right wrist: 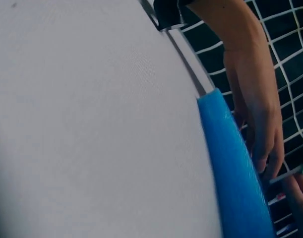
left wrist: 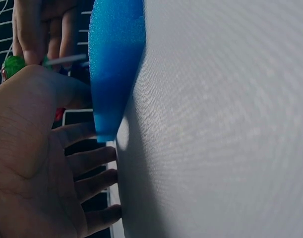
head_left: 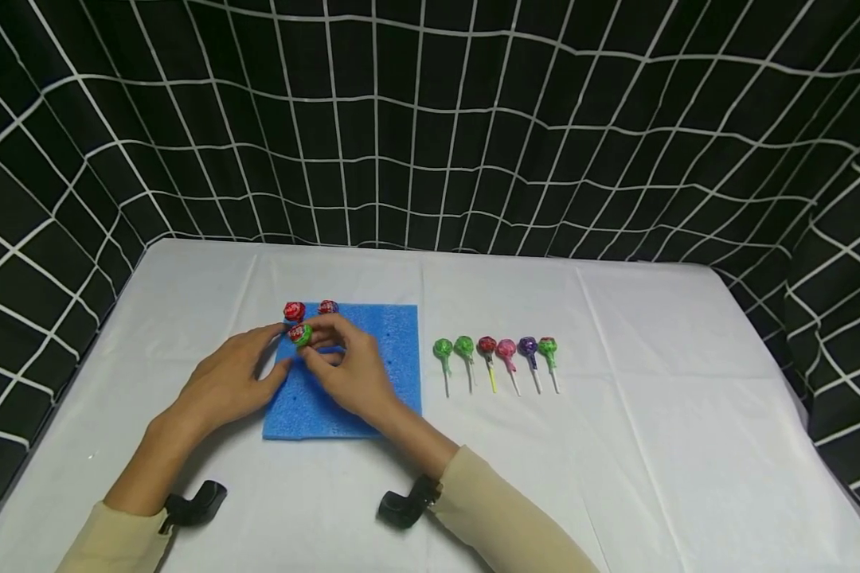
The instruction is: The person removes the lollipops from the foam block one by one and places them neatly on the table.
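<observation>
A blue foam board (head_left: pixel 394 374) dotted with small holes lies on the table's left half. Over its upper left part, my right hand (head_left: pixel 351 362) pinches a green and red lollipop (head_left: pixel 300 334) by its stick, the wrapped head up. In the left wrist view the lollipop's white stick (left wrist: pixel 67 60) shows above the foam. My left hand (head_left: pixel 229 378) rests at the board's left edge with fingers stretched out, fingertips at the table and thumb over the foam. Two lollipops, a red one (head_left: pixel 295 311) and a red and dark one (head_left: pixel 327 307), stand at the board's far edge.
Right of the board, several lollipops lie in a row, heads away from me, among them a green one (head_left: pixel 443 348), a pink one (head_left: pixel 506 350) and a purple one (head_left: pixel 528 346). A white cloth (head_left: pixel 616 446) covers the table. Dark white-gridded curtains (head_left: pixel 430 127) surround it.
</observation>
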Available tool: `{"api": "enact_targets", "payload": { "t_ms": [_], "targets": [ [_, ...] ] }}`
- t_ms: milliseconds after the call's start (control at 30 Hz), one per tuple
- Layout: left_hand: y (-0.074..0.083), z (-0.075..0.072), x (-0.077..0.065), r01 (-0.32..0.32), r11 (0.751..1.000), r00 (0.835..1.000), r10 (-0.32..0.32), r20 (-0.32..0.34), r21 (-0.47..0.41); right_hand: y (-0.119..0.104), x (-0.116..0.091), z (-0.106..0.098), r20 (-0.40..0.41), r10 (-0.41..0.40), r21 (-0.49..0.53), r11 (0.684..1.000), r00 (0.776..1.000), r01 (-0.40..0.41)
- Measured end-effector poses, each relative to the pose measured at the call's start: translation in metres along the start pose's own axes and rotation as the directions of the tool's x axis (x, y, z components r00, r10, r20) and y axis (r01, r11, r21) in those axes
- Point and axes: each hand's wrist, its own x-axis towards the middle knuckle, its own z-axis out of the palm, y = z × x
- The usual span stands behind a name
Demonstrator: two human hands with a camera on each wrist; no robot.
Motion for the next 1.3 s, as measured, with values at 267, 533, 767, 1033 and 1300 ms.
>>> {"api": "enact_targets", "payload": {
  "t_ms": [267, 533, 767, 1033, 1300],
  "targets": [
    [0.001, 0.0, 0.0, -0.004, 1.0, 1.0, 0.004, 0.005, -0.002, 0.002, -0.006, -0.013, -0.025, 0.021, -0.026, 0.999, 0.999, -0.021],
    [0.002, 0.001, 0.0, 0.007, 1.0, 1.0, -0.007, 0.016, 0.007, -0.003, -0.017, -0.035, -0.023, 0.036, -0.037, 0.999, 0.999, -0.037],
    [0.003, 0.0, 0.0, 0.004, 1.0, 1.0, -0.004, 0.011, 0.008, -0.003, -0.024, -0.046, -0.058, 0.033, -0.068, 0.997, 0.998, -0.037],
    [0.002, 0.0, 0.0, 0.002, 1.0, 1.0, -0.003, 0.015, 0.008, -0.001, -0.031, -0.057, -0.135, 0.063, -0.073, 0.995, 0.989, -0.073],
    [0.003, -0.001, -0.001, 0.0, 1.0, 1.0, 0.0, 0.02, 0.003, -0.002, -0.034, -0.066, -0.175, 0.061, -0.085, 0.993, 0.983, -0.076]
  ]
}}
